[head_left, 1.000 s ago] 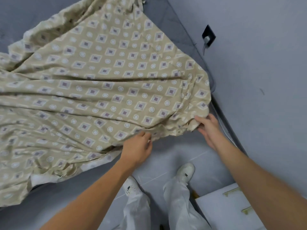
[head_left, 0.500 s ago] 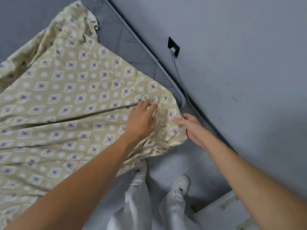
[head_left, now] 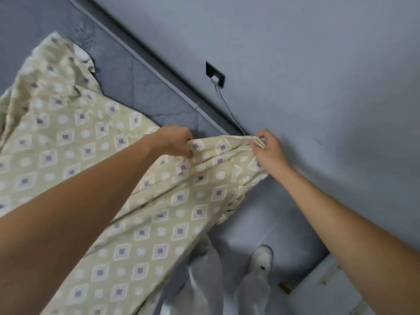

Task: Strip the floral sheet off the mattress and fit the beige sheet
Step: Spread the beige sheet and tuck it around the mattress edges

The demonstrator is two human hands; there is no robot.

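Since half a second ago, the corner of the beige sheet (head_left: 159, 201) has been lifted off the mattress (head_left: 127, 71) and raised toward the wall (head_left: 295, 53); both hands have been carried higher and farther apart, and the left hand, which lay flat on the cloth, has been closed on it.

In the head view, the sheet's upper edge is gripped by the left hand (head_left: 175, 142), its fingers curled round a bunch of the fabric. The corner of the same edge is pinched by the right hand (head_left: 269, 148) between thumb and curled fingers, close to the wall. Between the two hands the edge is held nearly taut, and the cloth below it hangs in folds toward the floor (head_left: 261, 226). The rest of the sheet, patterned with diamonds and circles, is spread over the left part of the mattress, and it is bunched up at the far left. A strip of bare grey mattress is seen between the sheet and the wall.

A dark socket (head_left: 214, 73) is mounted on the wall, and a plugged-in cable (head_left: 229, 108) runs down from it toward the mattress corner. Below the hands, white trousers (head_left: 204, 280) and a white shoe (head_left: 261, 258) are visible on the floor. A pale cabinet (head_left: 336, 289) is partly shown at the lower right.
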